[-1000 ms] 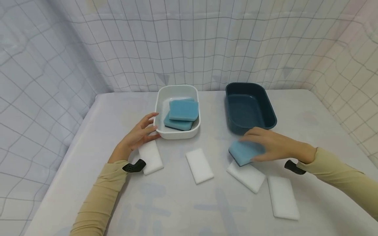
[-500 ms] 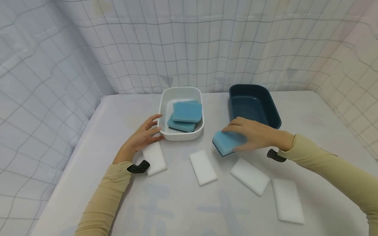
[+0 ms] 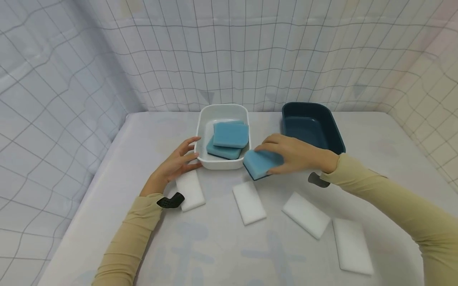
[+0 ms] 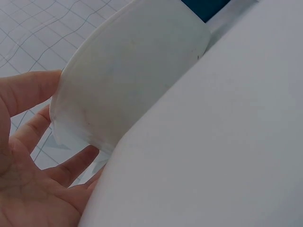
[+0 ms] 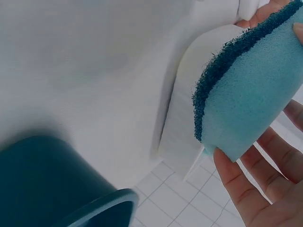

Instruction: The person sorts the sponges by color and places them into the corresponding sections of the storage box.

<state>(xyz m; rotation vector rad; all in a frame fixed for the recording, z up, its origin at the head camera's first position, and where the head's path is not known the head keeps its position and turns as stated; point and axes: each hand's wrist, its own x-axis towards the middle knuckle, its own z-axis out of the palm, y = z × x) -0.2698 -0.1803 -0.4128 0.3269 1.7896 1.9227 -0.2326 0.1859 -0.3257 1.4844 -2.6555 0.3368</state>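
Note:
My right hand pinches a blue scouring sponge between thumb and fingers, tilted above the table just off the white tub's near right corner. The right wrist view shows the sponge's dark scrubbing layer along one edge. Several blue sponges lie stacked inside the white tub. At that tub's left side my left hand rests with spread fingers against rim and wall. In the left wrist view its fingertips meet the tub wall, and nothing is gripped.
A dark blue tub stands at the back right. Flat white sponge pads lie on the table: one beside the left wrist, one in the middle, one right of it and one at far right. A gridded curtain hangs behind.
My right hand has carried the blue sponge leftward from over a white pad, near the dark tub, to beside the white tub. My left hand stays at the white tub; the view shifted slightly.

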